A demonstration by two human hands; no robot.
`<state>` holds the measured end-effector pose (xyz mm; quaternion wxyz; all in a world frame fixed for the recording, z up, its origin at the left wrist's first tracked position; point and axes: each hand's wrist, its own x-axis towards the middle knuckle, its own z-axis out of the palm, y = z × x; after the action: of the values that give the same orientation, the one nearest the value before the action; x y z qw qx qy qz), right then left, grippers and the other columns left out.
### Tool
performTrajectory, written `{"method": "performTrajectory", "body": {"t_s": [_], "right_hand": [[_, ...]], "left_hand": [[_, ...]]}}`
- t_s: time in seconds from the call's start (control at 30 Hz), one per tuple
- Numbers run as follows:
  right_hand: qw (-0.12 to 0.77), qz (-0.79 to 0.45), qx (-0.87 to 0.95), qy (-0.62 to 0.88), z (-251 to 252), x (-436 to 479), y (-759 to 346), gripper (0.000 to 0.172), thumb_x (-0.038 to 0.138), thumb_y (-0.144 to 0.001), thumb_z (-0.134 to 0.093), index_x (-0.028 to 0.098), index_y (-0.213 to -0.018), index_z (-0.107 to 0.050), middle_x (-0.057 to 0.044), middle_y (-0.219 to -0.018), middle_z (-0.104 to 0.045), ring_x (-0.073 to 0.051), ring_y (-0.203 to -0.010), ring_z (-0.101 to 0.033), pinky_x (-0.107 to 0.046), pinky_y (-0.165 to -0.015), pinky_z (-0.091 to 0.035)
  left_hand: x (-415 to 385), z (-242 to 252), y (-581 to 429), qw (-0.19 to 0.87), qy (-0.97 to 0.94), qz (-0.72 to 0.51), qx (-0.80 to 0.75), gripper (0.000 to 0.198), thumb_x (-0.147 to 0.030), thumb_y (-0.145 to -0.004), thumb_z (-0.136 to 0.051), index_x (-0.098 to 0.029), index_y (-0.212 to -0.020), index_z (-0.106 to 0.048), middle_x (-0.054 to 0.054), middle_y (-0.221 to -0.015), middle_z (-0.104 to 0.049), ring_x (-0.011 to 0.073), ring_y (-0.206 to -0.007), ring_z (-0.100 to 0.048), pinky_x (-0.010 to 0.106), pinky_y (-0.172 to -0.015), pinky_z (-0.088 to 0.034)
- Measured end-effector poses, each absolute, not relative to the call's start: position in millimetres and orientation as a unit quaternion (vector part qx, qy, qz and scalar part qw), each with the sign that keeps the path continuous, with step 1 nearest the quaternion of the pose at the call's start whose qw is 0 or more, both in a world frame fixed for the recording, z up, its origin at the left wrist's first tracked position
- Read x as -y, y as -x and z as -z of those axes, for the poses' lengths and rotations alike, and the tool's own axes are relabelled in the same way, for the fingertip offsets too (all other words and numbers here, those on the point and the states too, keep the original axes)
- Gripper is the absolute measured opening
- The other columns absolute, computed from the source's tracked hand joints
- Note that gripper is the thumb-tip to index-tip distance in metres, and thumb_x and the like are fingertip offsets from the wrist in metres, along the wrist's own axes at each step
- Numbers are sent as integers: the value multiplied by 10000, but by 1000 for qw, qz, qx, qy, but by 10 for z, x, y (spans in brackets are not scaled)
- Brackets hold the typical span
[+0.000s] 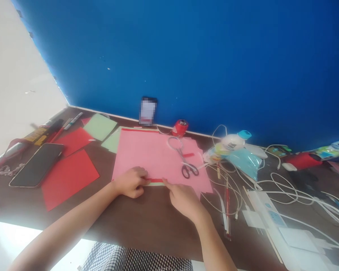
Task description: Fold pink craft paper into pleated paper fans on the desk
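My left hand point(131, 181) rests on the near edge of a pink paper sheet point(155, 154), its fingers curled and pressed on the left end of a thin red paper strip point(155, 180). My right hand point(183, 199) is at the strip's right end, index finger stretched out and touching it, the other fingers curled. A pale green strip point(156, 184) lies just under the red one. Scissors point(185, 160) lie shut on the pink sheet to the right, beside a small red scrap point(188, 155).
Red sheets point(69, 177), green sheets point(100, 127) and a dark phone point(36, 164) lie at the left. A standing phone point(147, 111) and a red tape roll point(180, 128) sit by the blue wall. White cables point(285, 188), a power strip point(271, 214) and packets crowd the right.
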<state>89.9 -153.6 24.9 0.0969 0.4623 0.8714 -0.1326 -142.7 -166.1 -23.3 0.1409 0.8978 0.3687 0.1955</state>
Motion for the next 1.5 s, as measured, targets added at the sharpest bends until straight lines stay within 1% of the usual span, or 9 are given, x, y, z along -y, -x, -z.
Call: {"method": "performTrajectory", "body": {"t_s": [0.2, 0.4, 0.53, 0.7, 0.87, 1.07, 1.2, 1.37, 1.5], "right_hand": [[90, 38, -854, -511, -211, 1487, -826, 356, 108, -810, -366, 168, -1041, -630, -74, -674, -662, -217, -626, -615, -284, -535, -354], [-99, 35, -904, -415, -8, 1487, -691, 406, 144, -865, -339, 145, -1231, -514, -125, -1009, -630, -227, -939, -570, -355, -791, -440], [-114, 126, -939, -298, 58, 1562, -620, 459, 304, -914, -345, 168, -1353, -356, -94, -1387, -389, -222, -1268, -353, -402, -1027, -327], [-74, 234, -927, -285, 115, 1621, -576, 559, 421, -928, -281, 212, -1425, -132, -43, -1479, -176, -190, -1358, -169, -419, -1113, -184], [-199, 290, -847, -398, 234, 1506, -609, 548, 366, -936, -258, 245, -1430, -55, -38, -1487, -152, -183, -1359, -161, -408, -1092, -242], [-252, 210, -845, -422, 255, 1381, -677, 601, 296, -908, -333, 243, -1432, -41, -46, -1492, -143, -198, -1366, -132, -435, -1101, -211], [-226, 161, -878, -390, 232, 1468, -589, 604, 288, -909, -330, 227, -1433, -35, -50, -1492, -138, -201, -1370, -108, -441, -1104, -194], [-155, 133, -896, -393, 280, 1550, -511, 547, 330, -898, -361, 189, -1409, -225, -77, -1456, -256, -238, -1352, -187, -463, -1087, -216], [-133, 125, -899, -398, 283, 1525, -552, 519, 375, -895, -364, 166, -1369, -328, -87, -1431, -313, -240, -1331, -249, -448, -1079, -232]], "left_hand": [[1579, 210, 1579, 356, -685, -392, -501, 256, -141, -722, -388, -167, -659, -635, 38, -738, -590, 158, -702, -548, 285, -673, -444], [1470, 229, 1829, 199, -594, -437, -646, 270, -238, -762, -402, -181, -844, -653, 51, -885, -614, 212, -880, -558, 355, -836, -428], [1428, 306, 1939, 74, -574, -395, -714, 334, -236, -723, -452, -175, -1006, -619, 100, -1037, -541, 277, -1017, -493, 437, -909, -385], [1410, 337, 2005, 145, -473, -477, -726, 360, -226, -749, -431, -195, -1087, -551, 102, -1109, -500, 247, -1048, -498, 388, -839, -461], [1389, 339, 2024, 157, -457, -520, -705, 311, -182, -733, -425, -199, -1010, -567, 83, -1072, -526, 219, -1104, -484, 365, -896, -448], [1398, 352, 1963, 112, -558, -456, -685, 283, -158, -732, -414, -178, -961, -579, 90, -1093, -517, 222, -1062, -521, 373, -898, -450], [1511, 307, 1761, 48, -711, -326, -622, 312, -179, -801, -396, -192, -1074, -546, 100, -1191, -507, 235, -1084, -516, 391, -894, -447], [1624, 396, 1491, -17, -791, -200, -577, 486, -363, -857, -426, -149, -1293, -414, 180, -1362, -387, 332, -1281, -312, 524, -1019, -279], [1633, 488, 1462, 15, -820, -142, -554, 526, -441, -902, -325, -221, -1378, -294, 143, -1426, -310, 320, -1327, -230, 583, -1023, -204]]}}
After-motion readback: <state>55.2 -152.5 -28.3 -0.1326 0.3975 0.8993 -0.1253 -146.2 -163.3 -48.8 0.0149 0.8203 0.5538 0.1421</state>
